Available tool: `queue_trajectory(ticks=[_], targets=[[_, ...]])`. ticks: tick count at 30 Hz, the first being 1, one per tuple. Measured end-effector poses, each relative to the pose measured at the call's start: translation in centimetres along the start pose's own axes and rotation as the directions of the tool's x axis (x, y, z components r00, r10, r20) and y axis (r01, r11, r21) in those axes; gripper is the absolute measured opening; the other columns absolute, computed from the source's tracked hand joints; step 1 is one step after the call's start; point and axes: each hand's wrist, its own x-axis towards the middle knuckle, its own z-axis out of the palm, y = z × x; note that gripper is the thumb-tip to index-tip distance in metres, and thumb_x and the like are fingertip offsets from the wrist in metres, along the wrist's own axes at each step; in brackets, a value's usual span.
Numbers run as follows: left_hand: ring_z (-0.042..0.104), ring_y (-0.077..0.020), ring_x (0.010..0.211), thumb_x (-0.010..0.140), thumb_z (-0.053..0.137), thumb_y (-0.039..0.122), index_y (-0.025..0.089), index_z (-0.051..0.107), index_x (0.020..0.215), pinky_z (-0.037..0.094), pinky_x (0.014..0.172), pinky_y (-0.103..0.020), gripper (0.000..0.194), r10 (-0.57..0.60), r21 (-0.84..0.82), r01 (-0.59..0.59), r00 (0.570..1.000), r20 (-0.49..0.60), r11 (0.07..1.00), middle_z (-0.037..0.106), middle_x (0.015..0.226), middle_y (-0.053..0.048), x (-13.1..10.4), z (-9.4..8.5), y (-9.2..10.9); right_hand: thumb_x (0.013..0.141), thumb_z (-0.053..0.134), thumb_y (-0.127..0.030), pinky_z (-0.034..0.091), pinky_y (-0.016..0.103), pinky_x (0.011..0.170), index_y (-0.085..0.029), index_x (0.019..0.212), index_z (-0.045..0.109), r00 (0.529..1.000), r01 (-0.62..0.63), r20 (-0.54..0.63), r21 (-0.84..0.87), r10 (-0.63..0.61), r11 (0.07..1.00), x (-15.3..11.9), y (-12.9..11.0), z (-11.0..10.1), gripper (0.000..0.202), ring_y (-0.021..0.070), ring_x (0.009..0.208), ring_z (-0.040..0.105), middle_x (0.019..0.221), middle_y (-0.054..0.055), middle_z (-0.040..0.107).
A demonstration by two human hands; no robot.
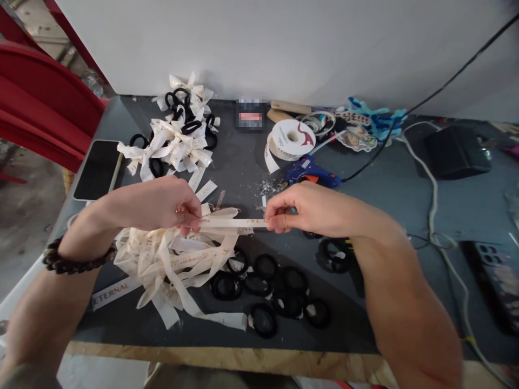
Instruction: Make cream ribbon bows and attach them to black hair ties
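A short length of cream ribbon (233, 222) with gold lettering is stretched level between my hands. My left hand (178, 208) pinches its left end, and the fingers of my right hand (286, 210) are closed on the other end. Below and left of the held piece lies a tangled heap of cream ribbon strips (158, 254). Several black hair ties (259, 283) are spread on the table under my hands, some with bits of white on them. Just beyond my right hand rests a blue glue gun (310, 172).
Black hair ties with cream bows (182, 135) are piled at the back left, beside a phone (98, 170). A ribbon spool (292, 139), blue gloves (377, 119) and a black box (456, 151) stand toward the back. Cables (436, 205) run down the right, near another phone (492, 283).
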Motion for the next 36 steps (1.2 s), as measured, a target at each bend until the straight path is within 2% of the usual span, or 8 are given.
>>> queue_trajectory(ticks=[3, 8, 12, 20, 26, 31, 33, 36], targets=[[0.072, -0.0153, 0.067, 0.09, 0.061, 0.03, 0.027, 0.082, 0.079, 0.047, 0.065, -0.023, 0.024, 0.026, 0.018, -0.026, 1.0, -0.003, 0.999, 0.081, 0.078, 0.0, 0.1, -0.1, -0.1, 0.087, 0.07, -0.033, 0.041, 0.031, 0.063, -0.026, 0.076, 0.077, 1.0, 0.002, 0.012, 0.008, -0.002, 1.0, 0.3, 0.5, -0.4, 0.015, 0.017, 0.065, 0.065, 0.071, -0.001, 0.076], [0.074, -0.0143, 0.071, 0.088, 0.06, 0.021, 0.024, 0.078, 0.074, 0.047, 0.067, -0.021, 0.023, 0.028, -0.013, -0.028, 0.999, 0.028, 1.0, 0.081, 0.077, 0.001, 0.3, -0.3, 0.1, 0.087, 0.076, -0.044, 0.036, 0.031, 0.063, -0.028, 0.081, 0.082, 0.999, 0.005, -0.045, -0.086, -0.008, 0.996, 0.5, 0.6, -0.6, 0.018, 0.0158, 0.066, 0.06, 0.074, -0.002, 0.076], [0.075, -0.0154, 0.075, 0.088, 0.067, 0.026, 0.024, 0.081, 0.077, 0.047, 0.069, -0.021, 0.018, 0.033, -0.005, -0.033, 0.998, 0.049, 0.999, 0.082, 0.081, 0.001, 0.3, -0.7, -0.2, 0.088, 0.074, -0.048, 0.034, 0.031, 0.062, -0.027, 0.084, 0.083, 0.999, -0.036, -0.034, -0.126, 0.032, 0.991, 0.5, 0.2, -0.5, 0.024, 0.0151, 0.064, 0.057, 0.073, -0.002, 0.074], [0.072, -0.0156, 0.068, 0.087, 0.062, 0.014, 0.022, 0.079, 0.075, 0.044, 0.066, -0.023, 0.022, 0.005, 0.02, -0.006, 0.998, 0.057, 1.0, 0.08, 0.076, 0.0, -0.2, -1.1, -0.1, 0.086, 0.07, -0.034, 0.039, 0.03, 0.062, -0.025, 0.081, 0.079, 0.997, -0.052, 0.062, -0.026, 0.054, 0.998, 0.4, -0.2, -0.4, 0.014, 0.0154, 0.065, 0.066, 0.074, -0.001, 0.076], [0.069, -0.0151, 0.063, 0.088, 0.066, 0.017, 0.021, 0.081, 0.076, 0.042, 0.061, -0.024, 0.019, -0.005, 0.04, 0.002, 0.998, 0.064, 0.999, 0.079, 0.075, -0.001, -0.5, -1.1, -0.5, 0.085, 0.074, -0.04, 0.037, 0.03, 0.062, -0.024, 0.078, 0.079, 0.998, -0.057, 0.004, -0.046, 0.057, 0.997, 0.7, 0.2, -0.4, 0.018, 0.0152, 0.065, 0.063, 0.071, -0.001, 0.075], [0.071, -0.0165, 0.068, 0.088, 0.075, 0.026, 0.026, 0.084, 0.078, 0.049, 0.065, -0.025, 0.013, 0.151, -0.117, -0.141, 0.985, 0.088, 0.983, 0.081, 0.081, -0.001, -1.0, -1.7, -0.6, 0.086, 0.074, -0.035, 0.037, 0.03, 0.061, -0.024, 0.079, 0.08, 0.998, -0.066, -0.013, -0.034, 0.066, 0.997, 1.2, 0.3, 0.3, 0.014, 0.0149, 0.063, 0.063, 0.066, -0.001, 0.073], [0.075, -0.0193, 0.081, 0.088, 0.077, 0.027, 0.027, 0.083, 0.076, 0.053, 0.07, -0.025, 0.013, 0.256, -0.213, -0.239, 0.965, 0.057, 0.947, 0.083, 0.094, -0.003, -1.2, -1.9, -0.3, 0.087, 0.074, -0.034, 0.04, 0.03, 0.064, -0.024, 0.079, 0.08, 0.999, -0.044, -0.028, -0.03, 0.043, 0.999, 1.6, 0.3, 0.7, 0.013, 0.0156, 0.065, 0.065, 0.068, -0.001, 0.075], [0.077, -0.0233, 0.105, 0.086, 0.078, 0.02, 0.028, 0.083, 0.071, 0.059, 0.077, -0.026, 0.018, 0.409, -0.3, -0.39, 0.913, 0.0, 0.871, 0.08, 0.124, -0.005, -1.1, -1.8, 0.5, 0.085, 0.076, -0.029, 0.045, 0.029, 0.07, -0.024, 0.081, 0.081, 0.999, -0.011, -0.053, -0.017, 0.011, 1.0, 2.3, 0.2, 1.2, 0.008, 0.0166, 0.072, 0.069, 0.073, -0.001, 0.078]])
